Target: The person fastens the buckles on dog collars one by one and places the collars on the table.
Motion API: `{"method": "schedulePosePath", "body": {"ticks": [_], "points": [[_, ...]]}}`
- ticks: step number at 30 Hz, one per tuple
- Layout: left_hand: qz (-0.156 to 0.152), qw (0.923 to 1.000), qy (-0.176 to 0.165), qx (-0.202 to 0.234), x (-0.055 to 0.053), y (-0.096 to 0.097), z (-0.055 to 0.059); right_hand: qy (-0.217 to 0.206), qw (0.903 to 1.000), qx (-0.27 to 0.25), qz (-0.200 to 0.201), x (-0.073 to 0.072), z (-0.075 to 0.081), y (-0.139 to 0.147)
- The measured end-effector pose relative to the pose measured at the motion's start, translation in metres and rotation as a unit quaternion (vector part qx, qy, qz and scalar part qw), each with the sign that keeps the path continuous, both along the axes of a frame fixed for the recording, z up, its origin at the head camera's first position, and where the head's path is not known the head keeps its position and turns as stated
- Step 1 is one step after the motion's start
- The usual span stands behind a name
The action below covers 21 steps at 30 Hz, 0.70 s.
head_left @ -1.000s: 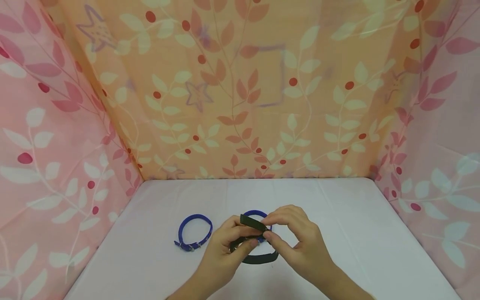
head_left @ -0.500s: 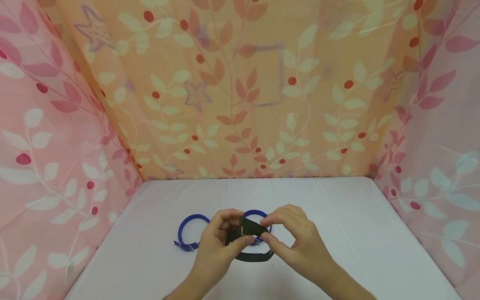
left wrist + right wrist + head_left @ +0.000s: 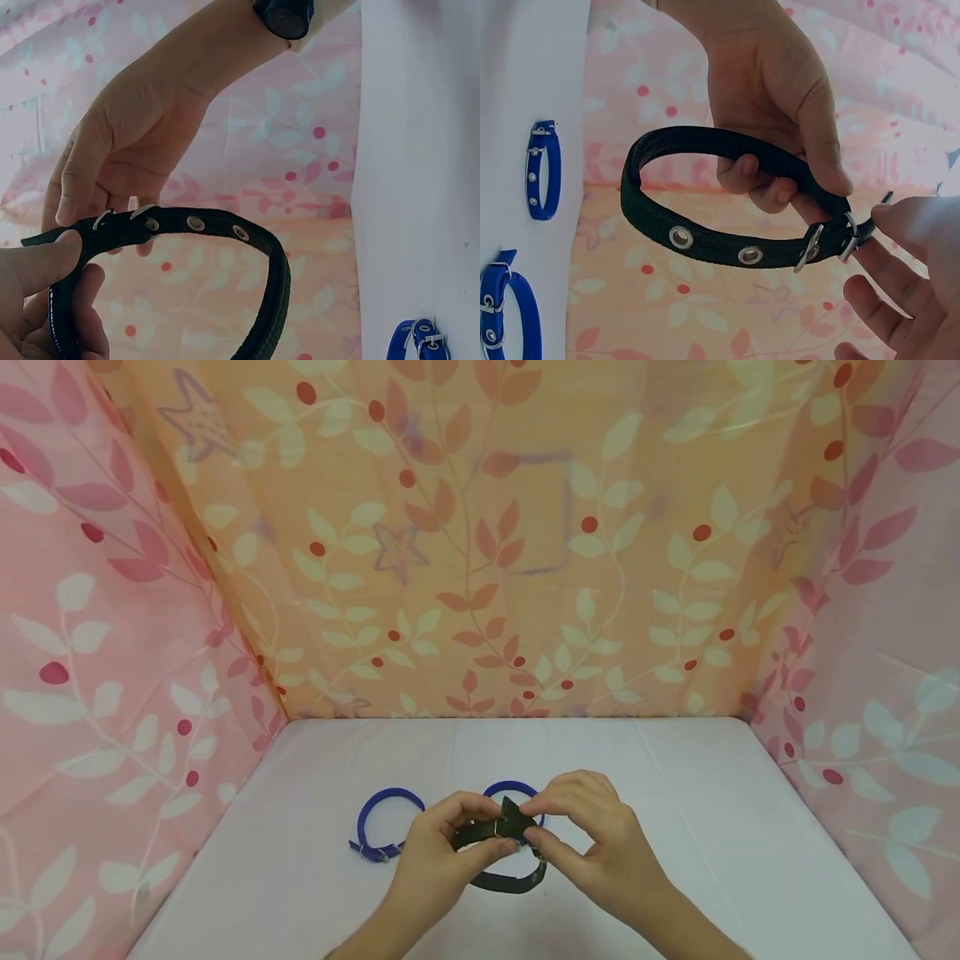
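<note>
A dark green dog collar (image 3: 510, 883) with metal eyelets hangs as a loop between my two hands. My left hand (image 3: 442, 856) holds the band near its buckle, fingers curled round it in the right wrist view. With thumb and fingertips, my right hand (image 3: 600, 831) pinches the collar's short free end (image 3: 886, 202). That end passes through the silver buckle (image 3: 810, 247) and a metal ring beside it. In the left wrist view, the eyelets (image 3: 196, 223) line the band beyond the buckle. Fingers partly cover the buckle area in the head view.
On the white table (image 3: 660, 777) lie two buckled blue collars: one on the left (image 3: 362, 822), partly covered by my left hand, the other behind the dark collar (image 3: 512, 786). Leaf-patterned cloth (image 3: 487, 610) walls the table's back and sides.
The dark collar's free end has swung from pointing left to standing up near my right fingertips. My left hand has shifted its hold along the band, and a metal loop now shows.
</note>
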State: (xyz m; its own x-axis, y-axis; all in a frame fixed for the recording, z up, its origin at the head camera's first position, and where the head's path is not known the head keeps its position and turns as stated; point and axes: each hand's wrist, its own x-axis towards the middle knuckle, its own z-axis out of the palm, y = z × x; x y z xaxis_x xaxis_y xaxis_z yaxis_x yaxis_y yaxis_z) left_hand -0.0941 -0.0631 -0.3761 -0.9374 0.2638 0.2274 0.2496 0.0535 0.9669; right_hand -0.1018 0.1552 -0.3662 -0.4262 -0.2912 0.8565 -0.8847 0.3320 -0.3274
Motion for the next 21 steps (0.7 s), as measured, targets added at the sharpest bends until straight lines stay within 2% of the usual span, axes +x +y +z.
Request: {"method": "schedulePosePath", "body": {"ticks": [3,9,21], "points": [[0.002,1.0,-0.001,0.006,-0.0008,-0.0004,-0.0003,-0.002,0.9999,-0.009,-0.009,-0.0012,-0.0003,0.0019],[0.024,0.9993,-0.028,0.006,-0.0022,-0.0005,0.0001,-0.014,0.9995,-0.022,-0.017,-0.0034,-0.0004,0.0047],[0.029,0.9974,-0.025,0.061,0.0008,-0.0003,0.003,0.019,0.9998,-0.003,-0.003,-0.0047,0.003,0.0055]]}}
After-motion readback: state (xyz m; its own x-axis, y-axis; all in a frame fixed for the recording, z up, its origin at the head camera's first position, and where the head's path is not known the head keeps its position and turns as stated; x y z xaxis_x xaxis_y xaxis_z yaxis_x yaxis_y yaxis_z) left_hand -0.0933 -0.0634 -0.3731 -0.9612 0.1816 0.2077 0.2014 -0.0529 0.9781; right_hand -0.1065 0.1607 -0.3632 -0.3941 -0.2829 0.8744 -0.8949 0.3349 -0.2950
